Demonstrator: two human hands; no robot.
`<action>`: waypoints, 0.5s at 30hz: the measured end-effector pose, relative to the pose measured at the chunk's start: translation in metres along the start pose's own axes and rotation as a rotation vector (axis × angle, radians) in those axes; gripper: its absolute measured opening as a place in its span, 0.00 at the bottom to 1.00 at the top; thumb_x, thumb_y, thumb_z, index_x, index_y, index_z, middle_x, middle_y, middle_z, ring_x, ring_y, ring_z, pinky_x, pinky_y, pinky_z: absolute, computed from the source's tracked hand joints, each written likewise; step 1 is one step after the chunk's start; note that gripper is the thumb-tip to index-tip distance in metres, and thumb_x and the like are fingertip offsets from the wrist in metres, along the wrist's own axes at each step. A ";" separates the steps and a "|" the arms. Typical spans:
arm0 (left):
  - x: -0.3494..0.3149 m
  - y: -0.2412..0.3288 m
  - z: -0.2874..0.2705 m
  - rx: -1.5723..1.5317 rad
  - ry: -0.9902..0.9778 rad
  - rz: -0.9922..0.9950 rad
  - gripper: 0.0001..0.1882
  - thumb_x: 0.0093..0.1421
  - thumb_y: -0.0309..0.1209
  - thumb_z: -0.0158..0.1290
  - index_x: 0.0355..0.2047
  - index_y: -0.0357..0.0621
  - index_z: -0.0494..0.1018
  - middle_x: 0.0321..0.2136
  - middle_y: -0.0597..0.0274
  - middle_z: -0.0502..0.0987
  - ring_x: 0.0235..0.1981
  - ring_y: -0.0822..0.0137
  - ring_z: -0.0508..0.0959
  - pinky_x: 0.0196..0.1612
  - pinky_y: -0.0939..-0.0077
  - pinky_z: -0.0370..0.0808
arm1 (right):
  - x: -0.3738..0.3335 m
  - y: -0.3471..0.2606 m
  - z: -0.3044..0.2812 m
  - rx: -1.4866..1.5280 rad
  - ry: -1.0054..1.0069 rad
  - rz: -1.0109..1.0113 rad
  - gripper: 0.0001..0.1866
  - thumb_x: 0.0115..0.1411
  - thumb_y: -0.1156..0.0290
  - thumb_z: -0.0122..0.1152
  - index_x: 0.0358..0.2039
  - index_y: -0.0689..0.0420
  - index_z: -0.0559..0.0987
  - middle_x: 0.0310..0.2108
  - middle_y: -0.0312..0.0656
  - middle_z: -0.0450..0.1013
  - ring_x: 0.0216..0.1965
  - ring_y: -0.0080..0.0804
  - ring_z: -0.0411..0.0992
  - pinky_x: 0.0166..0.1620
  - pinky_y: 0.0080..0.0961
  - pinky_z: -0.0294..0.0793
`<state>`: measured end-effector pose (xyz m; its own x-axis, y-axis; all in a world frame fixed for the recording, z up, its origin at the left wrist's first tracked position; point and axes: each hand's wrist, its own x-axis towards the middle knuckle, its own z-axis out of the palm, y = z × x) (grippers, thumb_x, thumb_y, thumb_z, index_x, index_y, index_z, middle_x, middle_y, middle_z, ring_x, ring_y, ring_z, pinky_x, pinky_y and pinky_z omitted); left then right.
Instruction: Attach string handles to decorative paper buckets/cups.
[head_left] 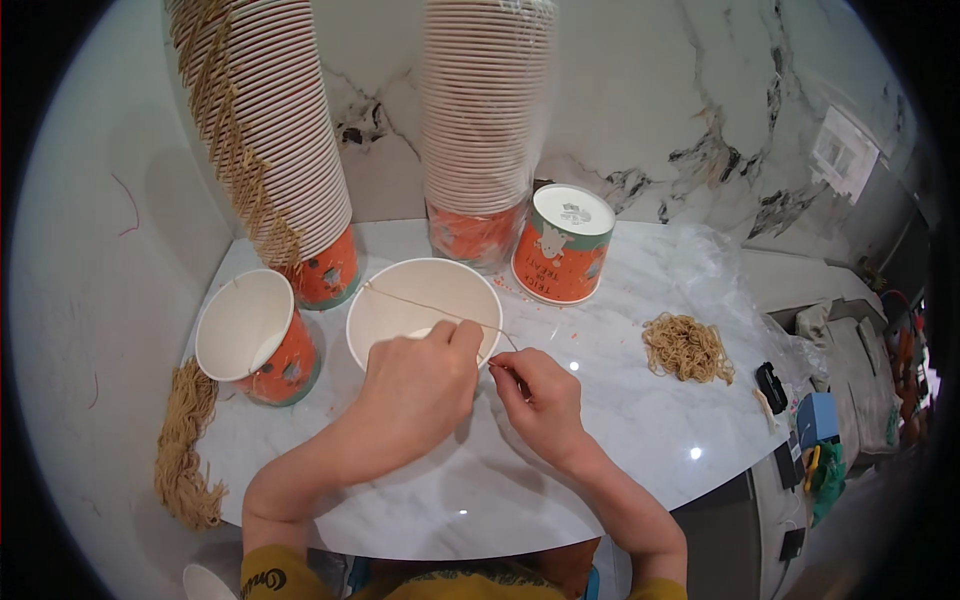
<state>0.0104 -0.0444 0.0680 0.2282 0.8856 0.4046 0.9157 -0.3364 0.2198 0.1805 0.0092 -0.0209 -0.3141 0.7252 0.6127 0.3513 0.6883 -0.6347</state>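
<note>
Left hand grips white paper cup rim, pinching twine; right hand at 3 o'clock pinches twine's end.

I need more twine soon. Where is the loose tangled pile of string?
In the head view, the tangled pile of string lies on the marble table, to the person's right, beyond the right hand.

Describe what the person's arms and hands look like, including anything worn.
Both hands, left hand and right hand, are bare: no gloves, rings or watch visible. The forearms are uncovered. Mustard-yellow sleeves sit pushed up near the elbows; the left one carries dark lettering.
</note>
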 end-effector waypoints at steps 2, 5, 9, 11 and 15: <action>-0.009 0.005 0.007 0.081 -0.016 -0.008 0.07 0.60 0.28 0.54 0.36 0.39 0.70 0.29 0.52 0.78 0.23 0.49 0.82 0.25 0.55 0.78 | 0.000 0.001 -0.002 -0.066 -0.005 -0.042 0.05 0.59 0.76 0.65 0.36 0.57 0.82 0.30 0.39 0.77 0.29 0.37 0.74 0.32 0.31 0.71; -0.025 0.011 0.012 0.145 -0.017 -0.006 0.08 0.59 0.27 0.55 0.35 0.40 0.67 0.26 0.54 0.77 0.20 0.52 0.81 0.21 0.59 0.77 | 0.003 -0.003 -0.005 -0.188 -0.004 -0.140 0.04 0.57 0.75 0.66 0.35 0.54 0.82 0.28 0.36 0.76 0.30 0.35 0.71 0.36 0.33 0.66; -0.030 0.003 0.022 0.099 0.144 0.008 0.08 0.58 0.24 0.55 0.34 0.41 0.67 0.24 0.56 0.74 0.21 0.55 0.81 0.20 0.59 0.76 | 0.005 -0.003 -0.008 -0.327 -0.009 -0.228 0.06 0.55 0.74 0.67 0.35 0.53 0.81 0.28 0.34 0.73 0.32 0.34 0.67 0.43 0.37 0.59; -0.024 -0.006 0.031 0.077 0.211 0.040 0.07 0.58 0.23 0.55 0.33 0.41 0.66 0.25 0.56 0.74 0.21 0.54 0.81 0.21 0.59 0.75 | 0.005 -0.002 -0.009 -0.370 -0.003 -0.221 0.07 0.54 0.75 0.68 0.34 0.52 0.81 0.27 0.33 0.74 0.32 0.34 0.68 0.43 0.38 0.58; -0.002 -0.028 0.045 -0.072 0.279 0.081 0.06 0.60 0.23 0.54 0.33 0.40 0.66 0.26 0.53 0.73 0.26 0.49 0.80 0.24 0.59 0.76 | 0.007 -0.001 -0.008 -0.426 0.046 -0.226 0.08 0.53 0.76 0.70 0.33 0.52 0.81 0.27 0.32 0.74 0.32 0.33 0.68 0.45 0.38 0.58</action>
<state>-0.0006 -0.0221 0.0215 0.1906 0.7358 0.6499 0.8699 -0.4333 0.2355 0.1851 0.0135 -0.0116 -0.3880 0.5504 0.7392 0.6116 0.7538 -0.2403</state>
